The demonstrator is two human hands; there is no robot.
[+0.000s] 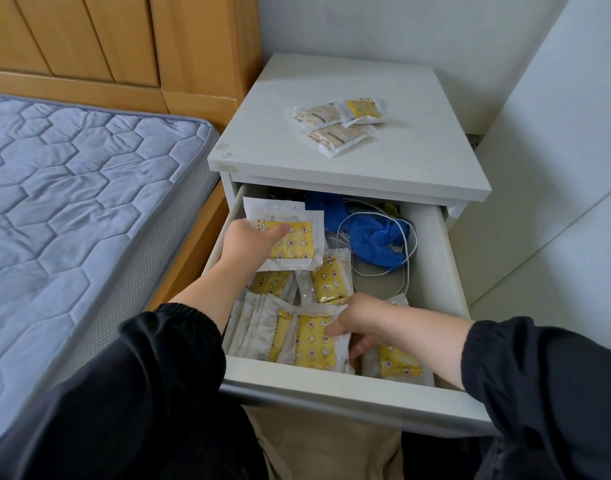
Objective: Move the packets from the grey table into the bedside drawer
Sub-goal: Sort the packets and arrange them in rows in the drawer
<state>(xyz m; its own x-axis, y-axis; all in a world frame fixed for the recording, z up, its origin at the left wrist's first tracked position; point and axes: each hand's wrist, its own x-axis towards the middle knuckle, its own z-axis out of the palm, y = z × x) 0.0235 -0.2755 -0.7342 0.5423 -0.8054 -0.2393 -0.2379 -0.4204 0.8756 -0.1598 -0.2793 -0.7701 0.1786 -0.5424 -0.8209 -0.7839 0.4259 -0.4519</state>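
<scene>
Two hands reach into the open drawer (pixel 335 384): the left hand (pixel 250 242) grips a small stack of packets (pixel 293 242) over its rear left part, thumb across the yellow top one, while the right hand (pixel 361 323) pinches the edge of a leaning yellow packet (pixel 311 341) in the row against the front wall. More loose packets (pixel 328 278) lie between the hands, with a crumpled blue cloth (pixel 377 242) and a white cable (pixel 409 258) to their right. Three overlapping tabletop packets (pixel 338 124) lie on the grey table (pixel 332 81), which stands beside a quilted mattress (pixel 72 185).
</scene>
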